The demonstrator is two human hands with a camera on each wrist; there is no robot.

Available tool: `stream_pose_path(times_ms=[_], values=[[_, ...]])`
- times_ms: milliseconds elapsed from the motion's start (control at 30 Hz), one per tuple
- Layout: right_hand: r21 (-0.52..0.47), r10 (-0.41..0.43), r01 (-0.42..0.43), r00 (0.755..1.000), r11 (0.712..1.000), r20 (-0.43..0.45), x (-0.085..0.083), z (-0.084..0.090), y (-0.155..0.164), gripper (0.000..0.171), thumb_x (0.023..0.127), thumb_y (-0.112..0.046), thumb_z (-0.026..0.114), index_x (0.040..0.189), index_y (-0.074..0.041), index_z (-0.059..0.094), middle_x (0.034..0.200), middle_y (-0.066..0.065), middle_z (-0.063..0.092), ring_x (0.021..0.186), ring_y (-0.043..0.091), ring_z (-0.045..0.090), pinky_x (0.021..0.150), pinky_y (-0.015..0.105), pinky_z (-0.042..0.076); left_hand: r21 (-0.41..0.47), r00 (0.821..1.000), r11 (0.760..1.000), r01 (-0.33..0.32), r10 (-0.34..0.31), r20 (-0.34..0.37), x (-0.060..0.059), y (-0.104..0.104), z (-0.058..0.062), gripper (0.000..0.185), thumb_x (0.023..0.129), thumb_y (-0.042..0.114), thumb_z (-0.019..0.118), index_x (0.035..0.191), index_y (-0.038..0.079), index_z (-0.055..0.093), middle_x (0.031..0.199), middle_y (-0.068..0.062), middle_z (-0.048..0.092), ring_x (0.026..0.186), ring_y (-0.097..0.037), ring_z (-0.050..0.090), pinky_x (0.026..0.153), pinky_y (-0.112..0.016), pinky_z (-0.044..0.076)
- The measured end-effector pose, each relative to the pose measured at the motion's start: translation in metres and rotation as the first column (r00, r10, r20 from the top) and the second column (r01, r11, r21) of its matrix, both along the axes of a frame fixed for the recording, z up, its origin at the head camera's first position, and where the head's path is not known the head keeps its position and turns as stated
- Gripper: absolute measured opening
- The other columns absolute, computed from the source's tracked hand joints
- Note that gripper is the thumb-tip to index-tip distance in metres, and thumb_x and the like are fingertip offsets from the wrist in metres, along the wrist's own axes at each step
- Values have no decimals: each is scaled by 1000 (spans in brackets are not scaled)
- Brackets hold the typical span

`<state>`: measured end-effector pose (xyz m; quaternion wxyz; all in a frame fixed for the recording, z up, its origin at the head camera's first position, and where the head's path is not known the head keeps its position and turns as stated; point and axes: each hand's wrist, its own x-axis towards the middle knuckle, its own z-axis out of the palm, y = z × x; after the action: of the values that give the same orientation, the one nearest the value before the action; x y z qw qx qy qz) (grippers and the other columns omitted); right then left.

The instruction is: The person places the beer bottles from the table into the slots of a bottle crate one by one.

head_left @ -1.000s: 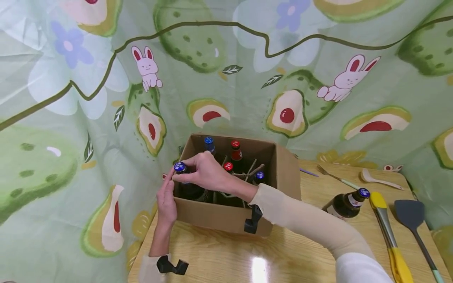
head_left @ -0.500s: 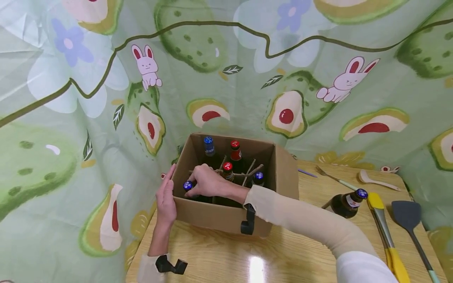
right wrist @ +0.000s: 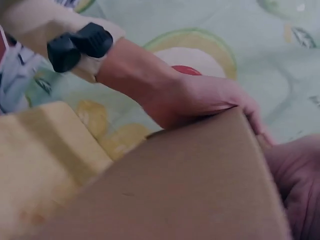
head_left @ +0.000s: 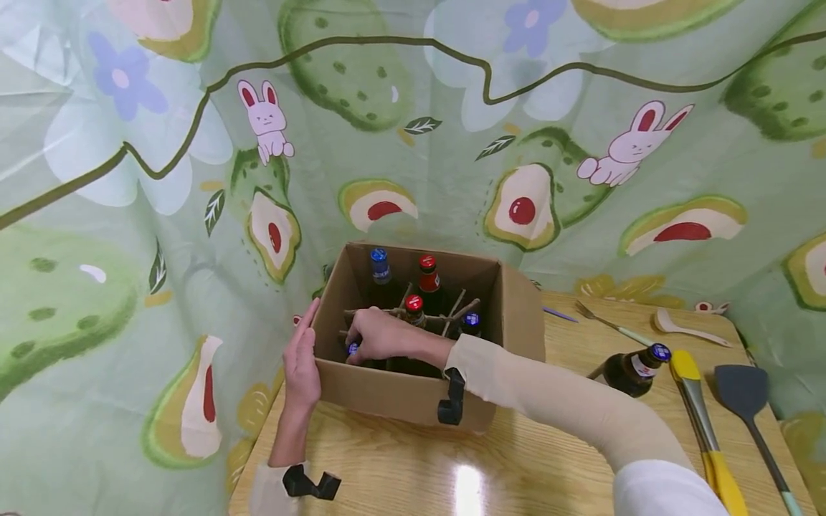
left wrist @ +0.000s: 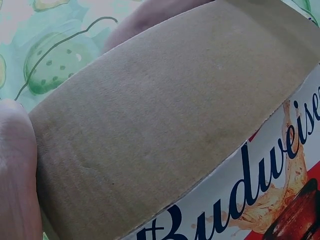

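A blue-capped bottle [head_left: 352, 349] stands low in the near left compartment of a cardboard box [head_left: 413, 394], its cap just showing under the person's right hand [head_left: 381, 335], whose fingers curl down around the bottle's top. The left hand [head_left: 301, 358] lies flat against the box's left outer wall, fingers straight and together, thumb at the near corner. The box stands at the far left of a wooden table [head_left: 516, 466], its inside split by cardboard dividers [head_left: 452, 309]. Farther in the box stand another blue-capped bottle [head_left: 379, 266], two red-capped bottles [head_left: 427, 274] and a third blue cap [head_left: 472, 320] to the right. To the right of the box, a brown bottle [head_left: 635, 367] lies on its side on the table, just beside yellow-handled tongs [head_left: 706, 430] and a grey spatula [head_left: 751, 408]. A fork [head_left: 606, 324] and a pale spoon [head_left: 687, 326] lie at the far edge. A green cloth printed with rabbits and avocados [head_left: 193, 179] hangs behind.
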<state>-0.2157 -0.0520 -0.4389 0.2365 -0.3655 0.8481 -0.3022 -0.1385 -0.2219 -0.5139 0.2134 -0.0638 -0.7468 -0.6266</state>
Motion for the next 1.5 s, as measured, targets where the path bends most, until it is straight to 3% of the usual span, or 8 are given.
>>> stream_pose_path(times_ms=[267,533,767,1000,1167,1333,1400,1500], values=[[-143,-25,43,992,989,121,-10,50,37,52,96,-25,78,139,1,65,136,14,69,119,20,69,97,27,57,1,1000,1000,4,-4,25,-3,2,1,48,114,17,29,158,8,46,162,-15,44,152,-26,37,120,-17,28],[-375,-85,124,989,919,118,-6,79,94,50,99,-27,74,144,-6,63,141,7,67,130,18,63,110,42,50,-3,1000,1000,-4,4,13,-1,0,1,48,114,16,29,158,8,46,161,-13,45,152,-26,37,121,-18,27],[-473,-176,177,983,863,45,6,83,144,47,99,-24,73,143,-13,64,141,2,66,131,20,60,112,45,47,10,1000,1000,-26,26,-8,0,-3,-2,48,113,16,29,158,7,46,161,-17,45,152,-23,37,125,-21,17],[-541,-325,276,946,794,6,16,70,201,47,99,-13,72,145,-7,61,144,6,64,134,28,58,113,42,45,23,998,999,-31,32,-62,-1,-2,-2,48,112,11,30,155,1,48,158,-18,49,149,-25,42,126,-24,19],[-549,-468,350,880,759,-86,26,54,252,47,98,-5,71,144,-3,61,141,12,65,128,12,60,109,23,45,27,996,999,-40,42,-77,0,0,-2,47,112,11,30,154,-1,49,156,-24,49,148,-26,43,126,-24,20],[-442,-642,531,753,723,-143,45,34,312,50,100,-15,72,148,-9,59,143,18,62,130,21,57,98,11,42,16,994,1000,-24,25,-105,-1,4,-2,46,112,8,31,153,-3,49,154,-27,49,147,-26,45,126,-25,21],[-376,-692,604,703,703,-164,53,23,337,53,101,-21,70,151,-9,56,147,22,58,133,35,54,101,17,41,19,994,1000,-19,21,-104,-1,5,-2,46,112,8,30,153,-3,49,155,-27,49,147,-26,45,125,-23,23],[-305,-738,676,648,671,-187,63,7,371,59,103,-25,67,154,-2,49,150,31,51,134,52,46,109,45,42,27,996,999,-22,24,-90,0,5,-2,47,112,10,30,153,-2,49,156,-25,49,148,-25,44,124,-22,24]])
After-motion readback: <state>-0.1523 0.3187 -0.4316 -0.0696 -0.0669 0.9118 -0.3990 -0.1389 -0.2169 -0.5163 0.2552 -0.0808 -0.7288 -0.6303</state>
